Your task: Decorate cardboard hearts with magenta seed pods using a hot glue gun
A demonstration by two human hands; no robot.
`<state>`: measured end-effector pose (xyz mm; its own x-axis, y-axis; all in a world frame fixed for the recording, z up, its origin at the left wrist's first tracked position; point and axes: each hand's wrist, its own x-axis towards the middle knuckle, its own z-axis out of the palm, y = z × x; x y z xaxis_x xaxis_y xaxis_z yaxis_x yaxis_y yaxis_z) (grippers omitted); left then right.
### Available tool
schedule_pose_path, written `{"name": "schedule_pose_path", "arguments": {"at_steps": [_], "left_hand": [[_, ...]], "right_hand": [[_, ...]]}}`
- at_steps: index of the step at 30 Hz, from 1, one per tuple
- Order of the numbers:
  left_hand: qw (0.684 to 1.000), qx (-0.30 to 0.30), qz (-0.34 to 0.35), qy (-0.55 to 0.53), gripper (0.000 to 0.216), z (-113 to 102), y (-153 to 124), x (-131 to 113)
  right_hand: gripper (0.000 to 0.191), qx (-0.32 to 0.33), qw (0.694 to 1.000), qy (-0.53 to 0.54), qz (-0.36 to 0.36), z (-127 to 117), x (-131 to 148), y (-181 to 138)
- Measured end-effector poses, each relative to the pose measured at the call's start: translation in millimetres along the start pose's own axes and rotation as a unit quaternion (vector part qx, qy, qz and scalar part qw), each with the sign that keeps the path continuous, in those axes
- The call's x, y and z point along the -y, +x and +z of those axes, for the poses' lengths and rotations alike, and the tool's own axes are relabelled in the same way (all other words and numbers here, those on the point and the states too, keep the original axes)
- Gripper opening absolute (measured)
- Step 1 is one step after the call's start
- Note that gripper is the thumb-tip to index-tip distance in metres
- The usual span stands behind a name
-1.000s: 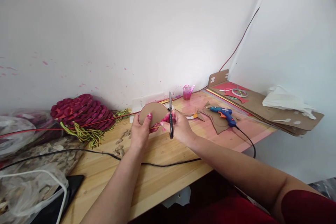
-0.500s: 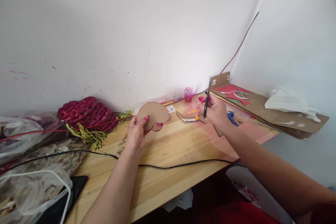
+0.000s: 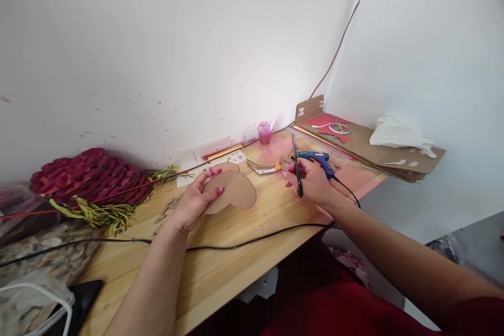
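Note:
My left hand (image 3: 193, 200) is closed on rounded brown cardboard cutouts (image 3: 239, 190), thumb on top and fingers behind. They are held above the wooden table (image 3: 236, 268), and one lobed piece shows in front of another. My right hand (image 3: 314, 182) is closed round black-handled scissors (image 3: 296, 165), their blades pointing up. These scissors are apart from the cardboard. Just behind the right hand lies a blue glue gun (image 3: 327, 166), partly covered by it. Between the hands, a curved cardboard scrap (image 3: 264, 169) with an orange bit rests on the table.
A pink-stained cup (image 3: 264, 135) stands by the wall. Flattened cardboard (image 3: 366, 152) bears a white plastic bag (image 3: 399, 134) at the right. A dark red scaly piece with tassels (image 3: 94, 176) lies at the left. A black cable (image 3: 244, 244) crosses the table.
My left hand has turned the cutouts and lowered them toward the table. The right hand has come down slightly with the scissors, showing more of the glue gun. The view has shifted right.

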<state>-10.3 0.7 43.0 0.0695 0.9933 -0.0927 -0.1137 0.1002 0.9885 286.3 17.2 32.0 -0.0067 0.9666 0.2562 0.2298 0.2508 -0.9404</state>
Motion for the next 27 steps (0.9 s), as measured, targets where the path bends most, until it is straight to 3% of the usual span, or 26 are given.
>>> {"name": "schedule_pose_path", "arguments": {"at_steps": [3,6,10,15,18,20,24,27], "left_hand": [[0.988,-0.004,0.044,0.15,0.041,-5.4,3.9,4.3],[0.945,-0.134,0.113,0.274,0.03,-12.7,8.7,4.6],[0.903,-0.264,0.156,0.302,0.026,-19.7,10.6,4.2],[0.858,-0.299,0.176,0.378,0.025,-24.8,10.2,6.7],[0.822,-0.265,0.225,0.451,0.021,-11.3,11.3,4.1],[0.827,-0.186,0.237,0.474,0.016,12.5,14.5,2.2],[0.887,-0.042,0.189,0.42,0.007,86.3,35.0,4.6],[0.855,0.029,0.2,0.477,0.012,141.1,59.2,10.1]], "right_hand": [[0.035,0.009,1.0,-0.004,0.019,-6.6,3.3,-9.8],[0.035,-0.005,1.0,-0.008,0.009,-14.7,5.9,-15.4],[0.037,-0.046,0.999,0.021,-0.015,-28.0,9.5,-18.1],[0.038,-0.077,0.995,0.065,0.008,-52.3,14.1,-17.6],[0.036,-0.087,0.993,0.078,0.008,-72.6,12.0,-13.7],[0.035,-0.095,0.991,0.091,0.012,-86.6,9.3,-8.7],[0.034,-0.096,0.989,0.11,0.032,-107.4,4.7,6.6],[0.034,-0.085,0.991,0.105,0.022,-112.9,4.0,18.5]]}}
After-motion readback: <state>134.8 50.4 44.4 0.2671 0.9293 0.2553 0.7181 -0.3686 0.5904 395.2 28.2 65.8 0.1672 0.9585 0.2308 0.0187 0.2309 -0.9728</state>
